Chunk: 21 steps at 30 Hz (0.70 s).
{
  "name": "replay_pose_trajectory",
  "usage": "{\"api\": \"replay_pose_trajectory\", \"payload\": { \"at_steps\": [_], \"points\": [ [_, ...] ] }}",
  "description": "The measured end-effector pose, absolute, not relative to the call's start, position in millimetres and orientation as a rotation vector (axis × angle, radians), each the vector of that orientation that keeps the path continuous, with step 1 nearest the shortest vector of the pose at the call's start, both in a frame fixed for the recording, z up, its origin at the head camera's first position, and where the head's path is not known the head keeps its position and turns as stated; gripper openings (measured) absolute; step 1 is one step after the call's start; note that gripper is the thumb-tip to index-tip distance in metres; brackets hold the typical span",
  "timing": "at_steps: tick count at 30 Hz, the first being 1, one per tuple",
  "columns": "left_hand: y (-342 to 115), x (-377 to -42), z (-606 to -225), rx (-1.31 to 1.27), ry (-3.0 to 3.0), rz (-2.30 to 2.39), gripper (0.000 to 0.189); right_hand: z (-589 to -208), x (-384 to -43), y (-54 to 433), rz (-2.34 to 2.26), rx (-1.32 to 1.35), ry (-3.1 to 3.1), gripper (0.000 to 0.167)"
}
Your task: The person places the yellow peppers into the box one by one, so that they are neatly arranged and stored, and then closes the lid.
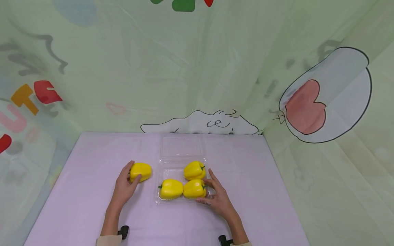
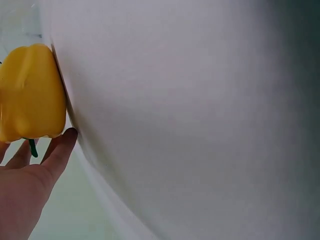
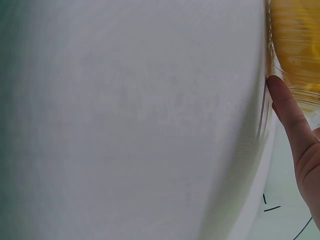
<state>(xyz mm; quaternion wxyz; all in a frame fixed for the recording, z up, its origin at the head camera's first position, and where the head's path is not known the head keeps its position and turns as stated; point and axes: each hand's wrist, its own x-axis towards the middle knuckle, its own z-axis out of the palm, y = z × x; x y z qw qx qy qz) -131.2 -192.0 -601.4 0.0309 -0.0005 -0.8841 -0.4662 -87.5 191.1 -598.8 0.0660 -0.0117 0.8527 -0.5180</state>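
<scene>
A clear plastic clamshell box (image 1: 173,172) lies unfolded on the table, its lid (image 1: 182,147) hinged back on the far side. Inside its tray are three yellow bell peppers: one front left (image 1: 171,189), one front right (image 1: 194,189), one back right (image 1: 195,171). Left of the box, my left hand (image 1: 124,186) grips another yellow bell pepper (image 1: 141,172) between thumb and fingers, around its stem end. The left wrist view shows that pepper (image 2: 32,95) low against the tabletop. My right hand (image 1: 220,198) spreads around the box's right side; a straight finger (image 3: 290,107) touches its wall.
A pale lilac cloth covers the table (image 1: 246,164). Printed light green curtains (image 1: 197,68) hang behind and on both sides, close to the table's edges. Each wrist wears a small black camera mount, such as the left one (image 1: 123,231).
</scene>
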Motion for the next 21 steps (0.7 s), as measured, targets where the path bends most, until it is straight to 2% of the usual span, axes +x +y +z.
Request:
{"api": "replay_pose_trajectory", "payload": {
  "at_steps": [21],
  "points": [
    [-189.3, -128.5, -600.2, 0.045, -2.755, -1.442, 0.071, -598.1, -88.5, 190.7, -1.518, -0.022, 2.593, 0.076]
  ]
}}
